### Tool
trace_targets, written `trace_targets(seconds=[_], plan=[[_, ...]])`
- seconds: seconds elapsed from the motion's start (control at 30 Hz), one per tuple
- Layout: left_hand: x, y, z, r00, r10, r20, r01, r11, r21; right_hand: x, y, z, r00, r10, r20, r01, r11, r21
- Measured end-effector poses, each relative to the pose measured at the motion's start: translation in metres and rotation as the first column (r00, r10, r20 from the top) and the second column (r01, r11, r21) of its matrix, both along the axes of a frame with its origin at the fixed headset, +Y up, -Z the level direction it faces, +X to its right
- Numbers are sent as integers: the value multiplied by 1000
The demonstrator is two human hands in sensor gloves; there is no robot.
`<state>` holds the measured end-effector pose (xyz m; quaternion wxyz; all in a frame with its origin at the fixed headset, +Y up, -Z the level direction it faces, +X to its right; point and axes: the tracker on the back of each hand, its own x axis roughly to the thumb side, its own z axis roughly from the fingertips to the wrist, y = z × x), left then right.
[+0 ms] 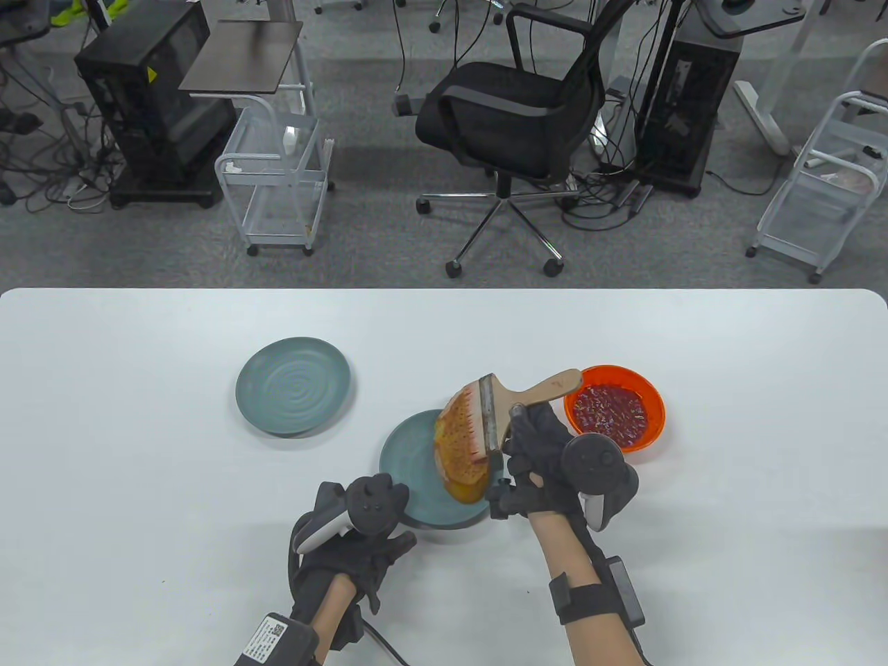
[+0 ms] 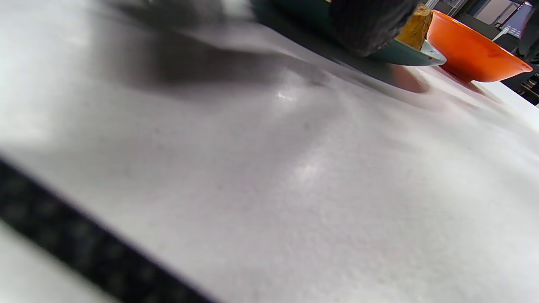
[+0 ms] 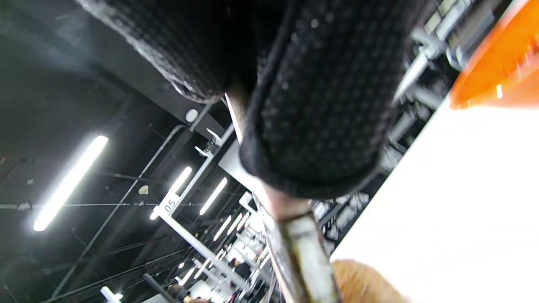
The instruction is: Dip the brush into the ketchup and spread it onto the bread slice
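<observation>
My right hand (image 1: 531, 447) grips the wooden handle of a wide flat brush (image 1: 517, 402). Its reddish bristles press on the bread slice (image 1: 458, 447), which stands tilted up over the near teal plate (image 1: 409, 461). The orange bowl of ketchup (image 1: 615, 415) sits just right of the brush. My left hand (image 1: 364, 531) is at that plate's front-left rim. In the left wrist view a gloved finger (image 2: 370, 25) lies over the plate rim (image 2: 421, 52) beside the bread (image 2: 417, 27); its grip is hidden. The right wrist view shows my fingers (image 3: 316, 105) around the brush's ferrule (image 3: 301, 252).
A second teal plate (image 1: 293, 386) sits empty at the left middle of the white table (image 1: 139, 430). A black office chair (image 1: 513, 111) and white carts stand on the floor beyond the table's far edge.
</observation>
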<state>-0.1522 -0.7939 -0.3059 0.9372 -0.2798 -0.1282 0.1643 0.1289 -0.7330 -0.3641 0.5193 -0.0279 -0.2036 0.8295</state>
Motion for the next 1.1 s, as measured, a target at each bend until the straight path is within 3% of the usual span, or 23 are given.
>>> trace_targets(seconds=[0.07, 0.17, 0.3, 0.4, 0.53, 0.63, 0.8, 1.0, 1.1], plan=[[0, 0, 0, 1000, 6, 0, -6, 1000, -2, -9, -6, -1, 998, -52, -35, 51, 998, -42], [-1, -1, 0, 1000, 8, 1, -8, 1000, -2, -17, -10, -1, 999, 19, -50, -22, 998, -59], [-1, -1, 0, 1000, 11, 1, -11, 1000, -3, -6, -4, -1, 998, 64, -5, -64, 998, -22], [-1, 0, 1, 1000, 3, 3, -3, 1000, -1, 10, 8, 1, 972, 217, 85, -222, 974, 51], [-1, 0, 1, 1000, 9, -2, -9, 1000, -5, 16, 9, 2, 993, 90, 80, -94, 994, 47], [0, -1, 1, 1000, 8, -3, -8, 1000, -4, 3, -1, 0, 999, -32, 7, 32, 999, -18], [-1, -1, 1, 1000, 14, -3, -14, 1000, -4, -13, -7, -1, 999, 33, -38, -35, 998, -44], [-1, -1, 1, 1000, 6, -1, -6, 1000, -2, 11, 8, 1, 976, 198, 86, -203, 978, 57], [-1, 0, 1, 1000, 5, -2, -5, 1000, -4, 16, 9, 2, 989, 113, 95, -119, 991, 57]])
